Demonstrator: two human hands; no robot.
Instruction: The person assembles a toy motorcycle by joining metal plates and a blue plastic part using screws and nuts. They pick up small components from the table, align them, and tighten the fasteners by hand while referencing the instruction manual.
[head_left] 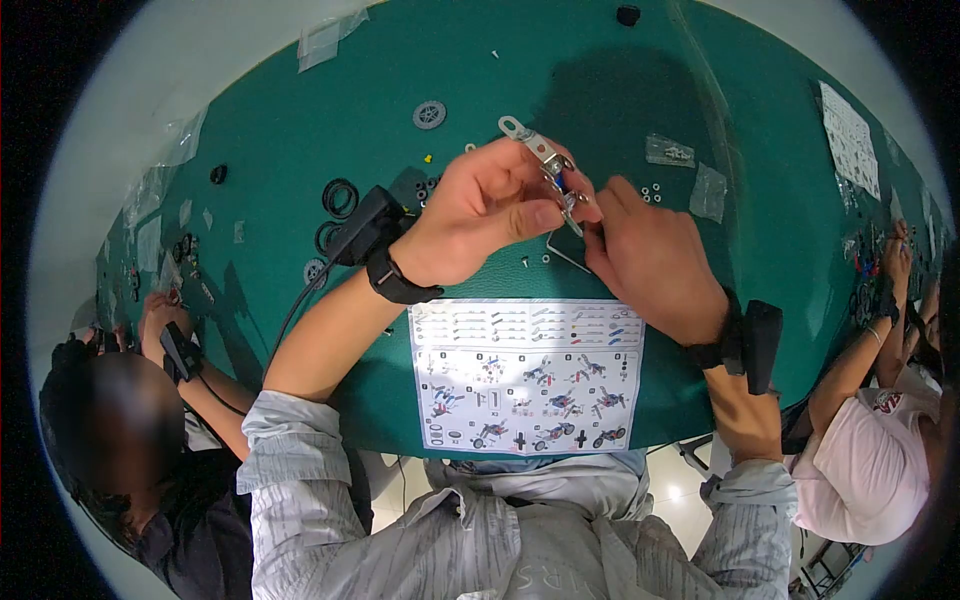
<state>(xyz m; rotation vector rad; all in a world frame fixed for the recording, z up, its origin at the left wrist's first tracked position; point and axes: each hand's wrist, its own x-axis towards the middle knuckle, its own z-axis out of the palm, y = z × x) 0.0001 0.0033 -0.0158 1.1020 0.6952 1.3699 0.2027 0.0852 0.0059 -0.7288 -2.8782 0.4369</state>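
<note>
Where the table [300, 110] runs green, fine handwork up close

At nine o'clock, by the clock of the grey-shirted person [430, 540] I stand watching, sits a neighbour in a dark top [190, 540]. Black rings [330, 205] lie toward eleven, with a grey toothed wheel [429, 115] nearer twelve. The left hand [475, 212], raised at half past eleven, pinches a slim metal assembly [540, 148] between thumb and fingers, its holed tip pointing away toward eleven. At twelve, close to the body, a printed sheet [525, 378] lies flat; beyond it a hex key [570, 256] slants, and I cannot tell whether it is held. My guess: the assembly is light, stiff and smooth enough to slip, its thin joints easily twisted; the flat sides at mid-length look the best hold. Toward one, the right hand [660, 255] curls its fingers close at the assembly's near end; what they grip is hidden from me. Just beyond lies a clear bag [670, 152] of small parts. Near three sits a neighbour in pink [860, 480].
</note>
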